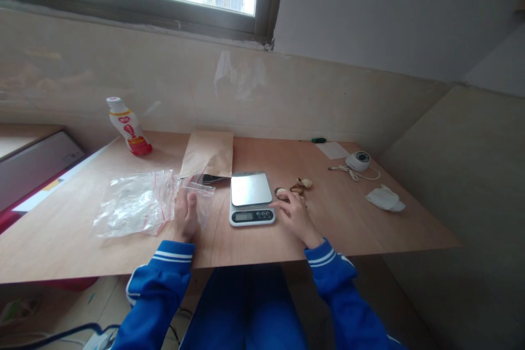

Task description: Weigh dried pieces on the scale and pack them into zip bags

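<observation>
My left hand (pixel 186 213) stands on its side at the left of the scale, thumb up. It is closed at the edge of a small clear zip bag (pixel 204 205), and some of its fingers are hidden. My right hand (pixel 294 214) holds nothing; its fingers are apart, and the index finger reaches to the right edge of the kitchen scale (pixel 251 190) by its buttons. The scale's steel plate carries nothing, and its display is too small to read. Just beyond my right fingers lie several pieces that look like dried mushrooms (pixel 304 182).
Larger clear zip bags (pixel 133 205) spread over the left side of the table. Behind the scale lies a brown paper pouch (pixel 209 153). A bottle (pixel 130 128) stands at the back left. Rightward are a white camera-like device (pixel 357 161) with cable, a crumpled tissue (pixel 385 198), paper (pixel 332 150) and a green-handled screwdriver (pixel 319 140).
</observation>
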Motion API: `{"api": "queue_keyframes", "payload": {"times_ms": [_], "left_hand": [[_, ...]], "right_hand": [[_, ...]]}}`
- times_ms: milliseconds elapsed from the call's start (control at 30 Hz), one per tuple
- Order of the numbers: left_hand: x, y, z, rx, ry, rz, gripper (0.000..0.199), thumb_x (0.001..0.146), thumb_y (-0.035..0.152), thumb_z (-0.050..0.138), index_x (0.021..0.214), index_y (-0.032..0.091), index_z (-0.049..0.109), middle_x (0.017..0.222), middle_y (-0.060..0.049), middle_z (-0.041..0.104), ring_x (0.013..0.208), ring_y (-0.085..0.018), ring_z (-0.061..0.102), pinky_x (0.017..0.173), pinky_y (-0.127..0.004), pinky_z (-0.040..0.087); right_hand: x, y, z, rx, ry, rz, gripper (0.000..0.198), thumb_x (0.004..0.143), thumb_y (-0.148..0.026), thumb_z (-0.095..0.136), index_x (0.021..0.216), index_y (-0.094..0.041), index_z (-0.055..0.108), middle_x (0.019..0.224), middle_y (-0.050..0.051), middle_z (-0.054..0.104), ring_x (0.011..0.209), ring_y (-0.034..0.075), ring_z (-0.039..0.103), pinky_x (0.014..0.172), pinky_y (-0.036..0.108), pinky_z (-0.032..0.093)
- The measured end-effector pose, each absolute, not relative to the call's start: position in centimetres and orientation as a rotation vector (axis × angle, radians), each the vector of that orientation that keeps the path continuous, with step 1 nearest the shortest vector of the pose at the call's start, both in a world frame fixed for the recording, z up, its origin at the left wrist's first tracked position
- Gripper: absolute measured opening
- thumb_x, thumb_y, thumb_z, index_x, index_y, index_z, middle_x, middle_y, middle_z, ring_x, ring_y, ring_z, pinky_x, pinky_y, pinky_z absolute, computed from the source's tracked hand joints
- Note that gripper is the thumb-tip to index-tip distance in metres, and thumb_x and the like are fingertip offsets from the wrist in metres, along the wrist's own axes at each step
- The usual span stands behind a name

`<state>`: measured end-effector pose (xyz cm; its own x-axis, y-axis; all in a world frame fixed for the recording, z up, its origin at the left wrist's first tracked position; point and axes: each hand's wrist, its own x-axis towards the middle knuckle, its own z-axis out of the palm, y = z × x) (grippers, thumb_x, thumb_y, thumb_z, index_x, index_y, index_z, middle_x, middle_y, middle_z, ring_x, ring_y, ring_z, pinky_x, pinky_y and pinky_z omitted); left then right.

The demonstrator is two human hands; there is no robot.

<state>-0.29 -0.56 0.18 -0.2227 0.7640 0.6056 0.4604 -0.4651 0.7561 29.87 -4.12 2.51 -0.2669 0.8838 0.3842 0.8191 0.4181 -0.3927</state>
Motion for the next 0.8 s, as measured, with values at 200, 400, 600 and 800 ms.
{"api": "queue_keyframes", "payload": {"times_ms": [200, 400, 600, 800], "left_hand": [[-0.3, -0.5, 0.1, 1.803, 1.472, 1.729, 0.049, 0.094, 0.046, 0.033, 0.131, 0.018, 0.049, 0.136, -0.012, 0.05, 0.131, -0.025, 0.041, 0.113, -0.045, 0.024], [-0.1, -0.7, 0.6, 1.753, 1.484, 1.724, 0.048, 0.093, 0.046, 0.034, 0.13, 0.019, 0.05, 0.137, -0.011, 0.05, 0.135, -0.026, 0.035, 0.112, -0.046, 0.026], [-0.1, -0.7, 0.5, 1.76, 1.442, 1.722, 0.049, 0.093, 0.046, 0.034, 0.132, 0.018, 0.048, 0.135, -0.013, 0.051, 0.131, -0.026, 0.041, 0.113, -0.046, 0.025], [-0.3, -0.3, -0.3, 1.786, 1.427, 1.698, 0.049, 0.094, 0.044, 0.035, 0.134, 0.018, 0.046, 0.135, -0.013, 0.051, 0.13, -0.024, 0.042, 0.112, -0.045, 0.027]], "right_hand": [[30.2, -2.3, 2.9, -1.569, -1.985, 0.112, 0.022, 0.084, -0.013, 0.044, 0.087, -0.02, 0.064, 0.103, 0.008, 0.06, 0.1, 0.025, 0.052, 0.09, 0.042, 0.04], [31.2, 0.6, 3.2, -1.719, -2.057, 0.141, 0.025, 0.082, -0.019, 0.048, 0.103, -0.018, 0.061, 0.108, 0.011, 0.062, 0.103, 0.028, 0.051, 0.09, 0.041, 0.039], [31.9, 1.1, 4.5, -1.845, -2.083, 0.162, 0.017, 0.081, -0.023, 0.056, 0.095, -0.021, 0.065, 0.099, 0.008, 0.067, 0.095, 0.028, 0.053, 0.085, 0.042, 0.037], [27.5, 2.6, 6.2, -1.587, -1.983, 0.131, 0.019, 0.084, -0.029, 0.057, 0.102, -0.023, 0.063, 0.106, 0.005, 0.066, 0.098, 0.025, 0.053, 0.085, 0.036, 0.039]]}}
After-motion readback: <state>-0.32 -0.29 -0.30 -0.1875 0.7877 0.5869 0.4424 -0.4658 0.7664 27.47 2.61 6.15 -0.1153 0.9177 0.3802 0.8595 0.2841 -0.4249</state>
